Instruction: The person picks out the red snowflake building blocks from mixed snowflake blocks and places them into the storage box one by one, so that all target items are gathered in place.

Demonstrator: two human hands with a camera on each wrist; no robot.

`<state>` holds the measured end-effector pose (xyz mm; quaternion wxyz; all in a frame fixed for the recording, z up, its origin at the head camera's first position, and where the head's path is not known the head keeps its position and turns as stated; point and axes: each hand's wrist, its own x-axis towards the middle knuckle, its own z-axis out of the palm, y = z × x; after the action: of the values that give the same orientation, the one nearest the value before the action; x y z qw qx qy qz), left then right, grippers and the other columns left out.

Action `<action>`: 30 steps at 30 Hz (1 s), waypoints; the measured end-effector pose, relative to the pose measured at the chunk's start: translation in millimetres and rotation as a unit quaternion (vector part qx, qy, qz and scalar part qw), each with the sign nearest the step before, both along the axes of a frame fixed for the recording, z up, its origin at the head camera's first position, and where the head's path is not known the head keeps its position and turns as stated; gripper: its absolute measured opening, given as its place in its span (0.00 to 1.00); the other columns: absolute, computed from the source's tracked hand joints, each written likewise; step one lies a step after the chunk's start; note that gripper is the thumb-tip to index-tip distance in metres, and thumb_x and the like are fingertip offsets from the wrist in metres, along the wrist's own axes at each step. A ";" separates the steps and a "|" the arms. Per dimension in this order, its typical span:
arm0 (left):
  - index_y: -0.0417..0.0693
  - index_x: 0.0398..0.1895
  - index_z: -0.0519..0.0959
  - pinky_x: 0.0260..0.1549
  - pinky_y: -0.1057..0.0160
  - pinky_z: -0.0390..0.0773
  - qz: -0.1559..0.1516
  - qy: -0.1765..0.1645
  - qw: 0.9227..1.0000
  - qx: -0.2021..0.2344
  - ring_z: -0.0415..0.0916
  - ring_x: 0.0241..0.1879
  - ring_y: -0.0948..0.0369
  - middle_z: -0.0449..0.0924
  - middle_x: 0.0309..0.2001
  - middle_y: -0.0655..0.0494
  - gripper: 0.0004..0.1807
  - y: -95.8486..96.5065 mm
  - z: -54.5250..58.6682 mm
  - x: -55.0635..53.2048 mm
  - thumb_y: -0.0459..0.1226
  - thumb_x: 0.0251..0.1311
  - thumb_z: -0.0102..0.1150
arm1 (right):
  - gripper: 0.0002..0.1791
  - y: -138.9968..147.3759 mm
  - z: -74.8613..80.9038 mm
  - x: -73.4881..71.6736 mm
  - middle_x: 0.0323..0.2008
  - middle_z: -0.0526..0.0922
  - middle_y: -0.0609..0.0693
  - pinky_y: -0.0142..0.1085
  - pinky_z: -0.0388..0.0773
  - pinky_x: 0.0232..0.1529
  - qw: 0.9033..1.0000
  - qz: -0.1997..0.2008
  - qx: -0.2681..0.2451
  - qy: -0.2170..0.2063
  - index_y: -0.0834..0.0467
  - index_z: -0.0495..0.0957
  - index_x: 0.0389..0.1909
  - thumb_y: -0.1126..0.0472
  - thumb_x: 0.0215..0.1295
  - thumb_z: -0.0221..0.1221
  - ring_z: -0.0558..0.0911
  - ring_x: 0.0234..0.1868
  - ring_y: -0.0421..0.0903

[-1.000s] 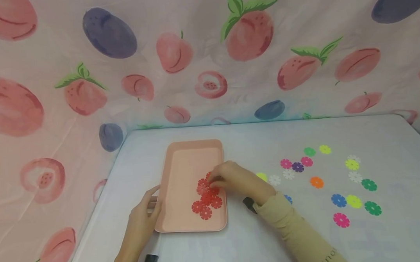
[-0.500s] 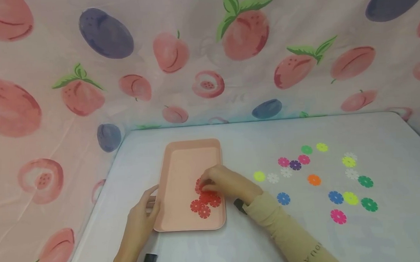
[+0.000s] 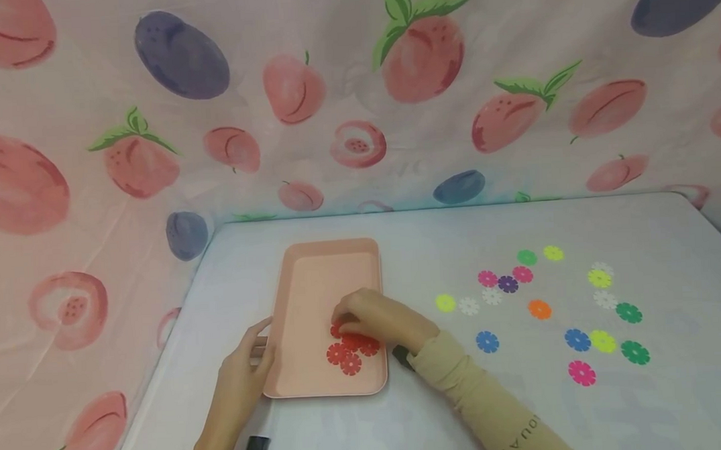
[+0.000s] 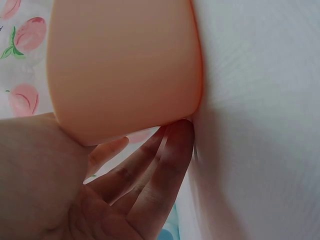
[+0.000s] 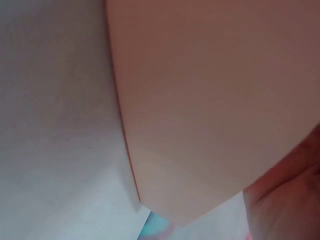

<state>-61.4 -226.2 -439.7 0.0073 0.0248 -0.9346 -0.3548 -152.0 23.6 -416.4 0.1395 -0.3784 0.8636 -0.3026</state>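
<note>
A pink rectangular tray (image 3: 303, 288) lies on the table, with several red notched plastic discs (image 3: 350, 364) clustered in its right half. My left hand (image 3: 240, 371) touches the tray's left side; in the left wrist view its fingers (image 4: 160, 175) lie fairly straight against the outer wall. My right hand (image 3: 376, 315) reaches over the right rim, bent fingers down among the red discs and covering some of them. Its fingertips are hidden, so whether they pinch a disc does not show. The right wrist view has mostly the tray's outer wall (image 5: 210, 100) and part of that hand (image 5: 287, 205).
Right of the tray, loose notched discs are scattered on the white table (image 3: 429, 410): an orange disc (image 3: 539, 309), a purple disc (image 3: 508, 284), a blue disc (image 3: 487, 341), and several green, yellow, white and pink ones. Fruit-patterned cloth (image 3: 353, 64) hangs behind and at the left.
My right hand has moved left and slightly down over the red discs, covering some that showed before. The left hand stays at the tray's side. The head view has shifted slightly.
</note>
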 end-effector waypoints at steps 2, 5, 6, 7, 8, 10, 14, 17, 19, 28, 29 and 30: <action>0.54 0.71 0.65 0.44 0.50 0.85 -0.001 0.002 1.000 -0.002 0.84 0.46 0.45 0.82 0.52 0.40 0.26 -0.1 0.0 0.2 0.36 0.72 0.53 | 0.07 -1.0 0.0 0.2 0.34 0.87 0.43 0.25 0.81 0.44 1.000 0.000 -0.003 0.004 0.54 0.87 0.41 0.61 0.62 0.68 0.79 0.33 0.36; 0.54 0.72 0.65 0.44 0.50 0.85 -0.003 0.004 1.000 -0.005 0.84 0.46 0.45 0.82 0.52 0.39 0.26 -0.2 0.1 0.3 0.36 0.73 0.52 | 0.08 -1.6 1.0 1.3 0.34 0.86 0.43 0.25 0.81 0.45 1.000 -0.003 -0.001 0.009 0.55 0.86 0.42 0.60 0.62 0.68 0.79 0.34 0.36; 0.53 0.72 0.65 0.44 0.50 0.85 -0.004 0.005 1.000 -0.006 0.84 0.46 0.45 0.82 0.52 0.39 0.26 -0.2 0.1 0.3 0.36 0.73 0.52 | 0.09 -1.6 1.3 1.6 0.35 0.85 0.43 0.25 0.81 0.45 1.000 -0.004 0.000 0.012 0.55 0.86 0.43 0.60 0.62 0.68 0.79 0.35 0.37; 0.53 0.72 0.65 0.44 0.50 0.85 -0.004 0.005 1.000 -0.007 0.84 0.46 0.45 0.82 0.52 0.39 0.26 -0.1 0.2 0.4 0.36 0.73 0.52 | 0.09 -1.5 1.4 1.9 0.35 0.85 0.44 0.26 0.81 0.45 1.000 -0.005 0.001 0.015 0.55 0.86 0.43 0.60 0.62 0.68 0.79 0.35 0.37; 0.53 0.72 0.65 0.44 0.50 0.85 -0.003 0.005 1.000 -0.007 0.84 0.46 0.45 0.82 0.52 0.39 0.26 0.0 0.3 0.3 0.36 0.73 0.52 | 0.10 -1.3 1.7 2.3 0.36 0.85 0.44 0.26 0.81 0.46 1.000 -0.006 0.002 0.018 0.55 0.86 0.44 0.61 0.62 0.68 0.80 0.37 0.38; 0.53 0.72 0.65 0.44 0.49 0.85 -0.004 0.006 1.000 -0.009 0.84 0.46 0.44 0.82 0.52 0.39 0.26 0.2 0.5 0.4 0.36 0.72 0.52 | 0.11 -1.3 2.0 2.7 0.37 0.85 0.45 0.27 0.81 0.47 1.000 -0.006 0.004 0.023 0.55 0.86 0.45 0.60 0.62 0.68 0.80 0.39 0.38; 0.53 0.72 0.64 0.44 0.49 0.85 -0.003 0.003 1.000 -0.007 0.84 0.46 0.45 0.81 0.52 0.39 0.26 0.7 1.4 0.3 0.36 0.73 0.52 | 0.12 -1.0 1.8 2.8 0.39 0.85 0.46 0.26 0.81 0.47 1.000 -0.007 0.002 0.021 0.56 0.85 0.46 0.60 0.62 0.69 0.81 0.40 0.39; 0.53 0.72 0.64 0.44 0.49 0.85 -0.003 0.002 1.000 -0.007 0.84 0.46 0.44 0.81 0.53 0.39 0.26 0.7 1.9 0.3 0.36 0.73 0.52 | 0.13 -0.9 1.2 2.8 0.39 0.85 0.46 0.25 0.80 0.46 1.000 -0.008 0.004 0.019 0.55 0.85 0.46 0.59 0.61 0.69 0.81 0.40 0.39; 0.53 0.72 0.64 0.44 0.49 0.85 -0.002 0.002 1.000 -0.008 0.84 0.46 0.45 0.81 0.53 0.39 0.26 0.5 1.9 0.4 0.36 0.73 0.52 | 0.13 -1.1 1.0 3.0 0.39 0.85 0.45 0.24 0.80 0.46 1.000 -0.009 0.006 0.018 0.55 0.85 0.46 0.59 0.61 0.69 0.81 0.40 0.39; 0.54 0.71 0.66 0.43 0.50 0.85 0.004 0.003 1.000 -0.004 0.84 0.46 0.45 0.82 0.52 0.40 0.25 1.3 2.0 0.5 0.36 0.72 0.53 | 0.12 -1.2 2.2 3.3 0.39 0.84 0.46 0.25 0.80 0.47 1.000 0.002 0.004 0.022 0.55 0.84 0.46 0.59 0.63 0.68 0.81 0.40 0.40; 0.53 0.71 0.66 0.44 0.51 0.85 0.004 0.004 1.000 -0.004 0.84 0.47 0.46 0.82 0.52 0.40 0.25 1.4 2.0 0.2 0.36 0.72 0.53 | 0.12 -1.1 2.4 3.2 0.39 0.84 0.46 0.26 0.80 0.47 1.000 0.004 0.004 0.024 0.55 0.84 0.46 0.59 0.63 0.68 0.81 0.40 0.40; 0.53 0.70 0.67 0.44 0.51 0.85 0.003 0.005 1.000 -0.005 0.83 0.47 0.46 0.82 0.52 0.41 0.25 1.3 2.2 -0.1 0.36 0.72 0.54 | 0.12 -1.1 2.8 3.3 0.40 0.84 0.47 0.26 0.80 0.48 1.000 0.005 0.004 0.026 0.55 0.84 0.46 0.59 0.63 0.68 0.81 0.40 0.40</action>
<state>-61.5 -224.9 -437.6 0.0137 0.0259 -0.9362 -0.3504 -148.7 22.5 -413.6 0.1203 -0.3902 0.8660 -0.2885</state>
